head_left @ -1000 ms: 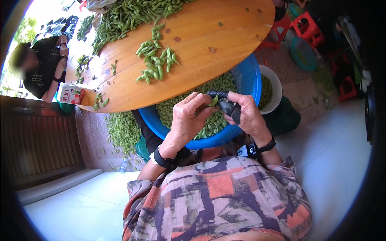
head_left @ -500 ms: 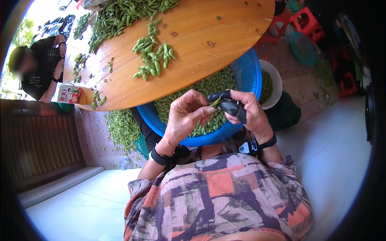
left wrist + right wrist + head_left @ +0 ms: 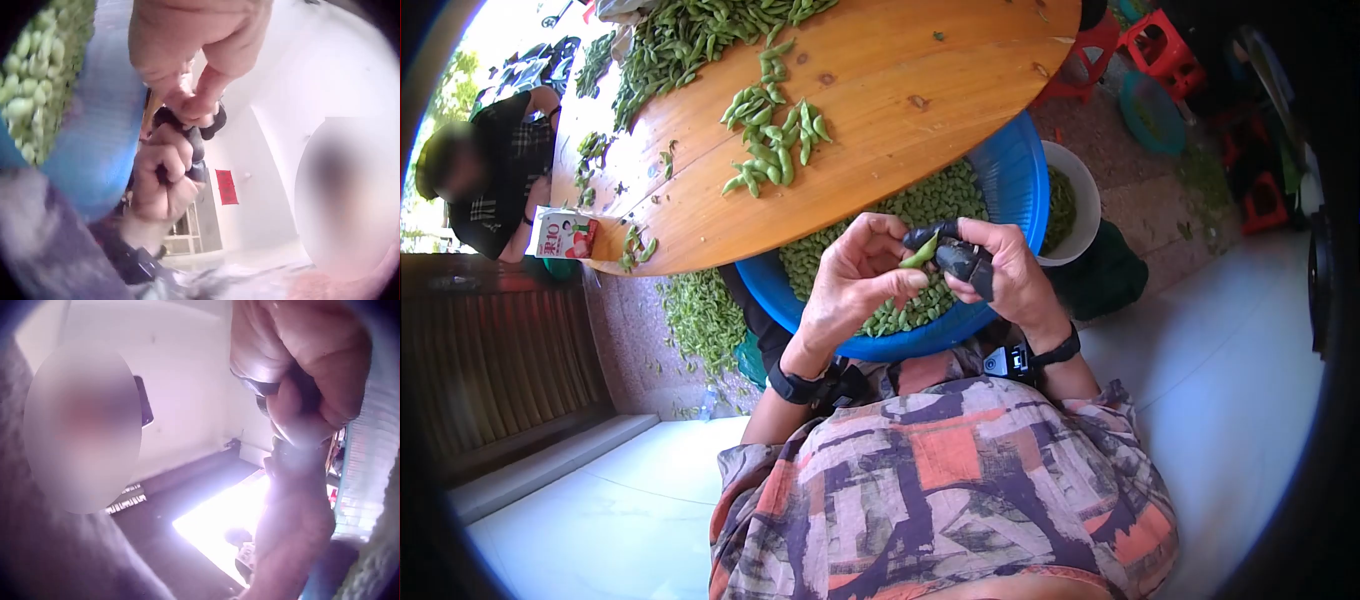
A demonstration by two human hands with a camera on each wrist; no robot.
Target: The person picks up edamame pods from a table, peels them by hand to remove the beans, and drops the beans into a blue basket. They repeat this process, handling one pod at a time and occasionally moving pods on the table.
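In the head view a green pod is pinched between the thumb and fingers of my left hand. My right hand, with black coverings on its thumb and forefinger, meets the pod's other end and grips it. Both hands are over a blue basin of shelled green beans. The left wrist view has my left hand above my right hand, fingertips together; the pod is hidden there. In the right wrist view my right hand covers the contact.
Beyond the basin stands a wooden table with a pile of pods, a small group of pods and a carton. A white bucket is right of the basin. Loose pods lie on the floor. Another person sits at left.
The pod's visible part between my hands shows more fully than half a second ago. Both hands have shifted slightly left and up in the head view, along with the table and basin.
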